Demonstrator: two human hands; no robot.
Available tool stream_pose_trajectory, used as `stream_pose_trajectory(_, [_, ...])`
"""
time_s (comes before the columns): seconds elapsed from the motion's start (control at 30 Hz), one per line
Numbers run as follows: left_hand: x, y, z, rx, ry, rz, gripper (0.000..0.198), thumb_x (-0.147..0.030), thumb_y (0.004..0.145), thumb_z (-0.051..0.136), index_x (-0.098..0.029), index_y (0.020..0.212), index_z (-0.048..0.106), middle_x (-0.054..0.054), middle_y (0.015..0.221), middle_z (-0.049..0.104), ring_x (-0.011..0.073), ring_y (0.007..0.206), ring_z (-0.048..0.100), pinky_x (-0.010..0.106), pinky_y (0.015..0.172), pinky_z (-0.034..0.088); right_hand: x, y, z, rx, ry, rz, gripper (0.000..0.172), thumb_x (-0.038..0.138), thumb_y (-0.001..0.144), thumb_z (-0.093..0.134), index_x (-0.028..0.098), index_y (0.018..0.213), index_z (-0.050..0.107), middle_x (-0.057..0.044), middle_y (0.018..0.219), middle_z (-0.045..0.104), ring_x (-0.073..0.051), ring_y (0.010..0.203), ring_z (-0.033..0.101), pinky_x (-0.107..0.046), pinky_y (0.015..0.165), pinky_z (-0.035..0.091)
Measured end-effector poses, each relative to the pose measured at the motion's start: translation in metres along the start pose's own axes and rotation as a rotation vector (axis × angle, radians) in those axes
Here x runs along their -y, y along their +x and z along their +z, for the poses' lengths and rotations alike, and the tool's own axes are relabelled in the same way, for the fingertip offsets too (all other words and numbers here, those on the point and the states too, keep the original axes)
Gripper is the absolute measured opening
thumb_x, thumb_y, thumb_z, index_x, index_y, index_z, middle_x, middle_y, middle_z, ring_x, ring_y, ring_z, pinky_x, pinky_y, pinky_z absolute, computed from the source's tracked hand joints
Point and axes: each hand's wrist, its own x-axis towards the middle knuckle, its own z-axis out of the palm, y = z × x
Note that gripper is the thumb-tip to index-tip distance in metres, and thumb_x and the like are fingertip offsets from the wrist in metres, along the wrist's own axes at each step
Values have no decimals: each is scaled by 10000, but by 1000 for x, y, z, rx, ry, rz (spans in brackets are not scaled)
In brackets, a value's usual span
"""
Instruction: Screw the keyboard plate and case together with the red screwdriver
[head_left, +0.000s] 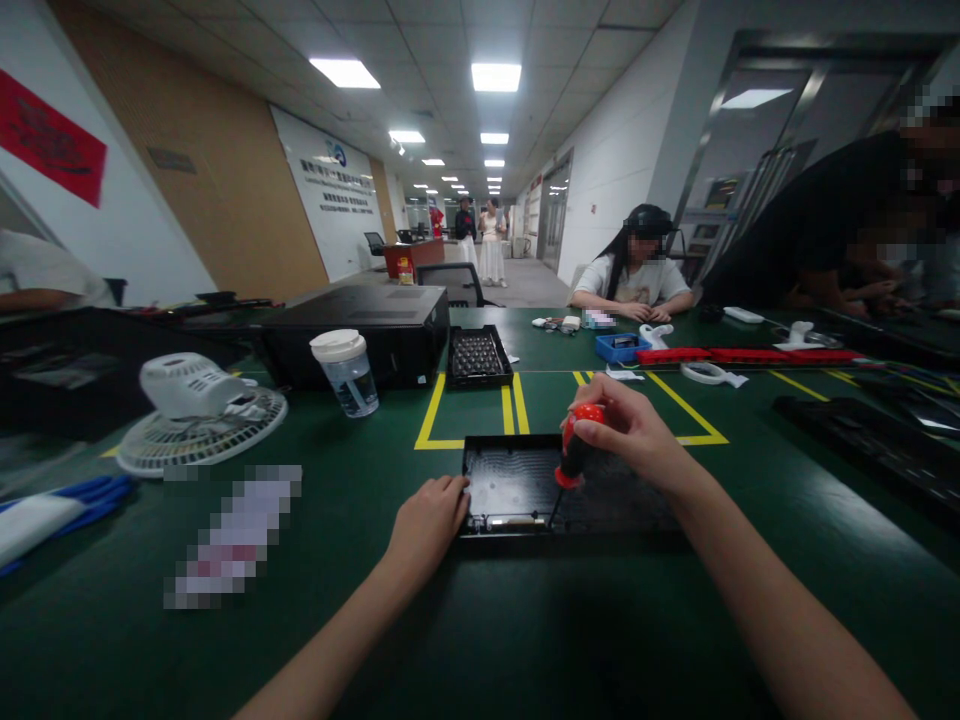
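A shallow black plastic panel [510, 485] with a raised rim lies on the green table in front of me. My right hand [619, 425] is closed around the handle of a red and black screwdriver [574, 450], whose shaft points down to the panel's near edge. The tip is too dark to tell whether it sits in a screw. At the panel's left edge, my left hand [431, 520] grips the rim with its fingers. A pale strip [517, 521] shows along the near inner side of the panel.
Left of me are a white fan [202, 410], a lidded clear cup [346, 375], a black computer case [360, 335] and blue gloves [67, 510]. Beyond the panel stand a black tray [480, 357] and a blue box [621, 347]. A person [634, 265] sits across the table.
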Motion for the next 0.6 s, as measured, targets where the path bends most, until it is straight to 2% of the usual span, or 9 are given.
stream_pose_trajectory(0.17, [0, 0, 1, -7, 10, 6, 306, -316, 885, 335, -224, 1090, 543, 48, 1025, 604, 171, 920, 561, 278, 742, 461, 0, 1, 1, -36, -43, -16, 257, 351, 733, 638, 185, 749, 442, 1, 739, 516, -122, 664, 519, -232, 567, 410])
stream_pose_trajectory(0.4, [-3, 1, -2, 35, -10, -25, 311, -310, 885, 338, -231, 1112, 536, 50, 1058, 596, 161, 937, 557, 270, 745, 460, -4, 2, 6, -194, -197, -84, 252, 335, 748, 620, 181, 692, 429, 25, 695, 428, -96, 608, 441, -216, 536, 359])
stream_pose_trajectory(0.6, [-1, 1, 1, 8, -9, -13, 307, -330, 885, 342, -236, 1101, 538, 45, 1047, 600, 163, 928, 560, 263, 733, 459, -5, 3, 7, -290, -307, -104, 283, 326, 757, 611, 184, 661, 386, 48, 629, 361, -79, 548, 377, -205, 491, 303])
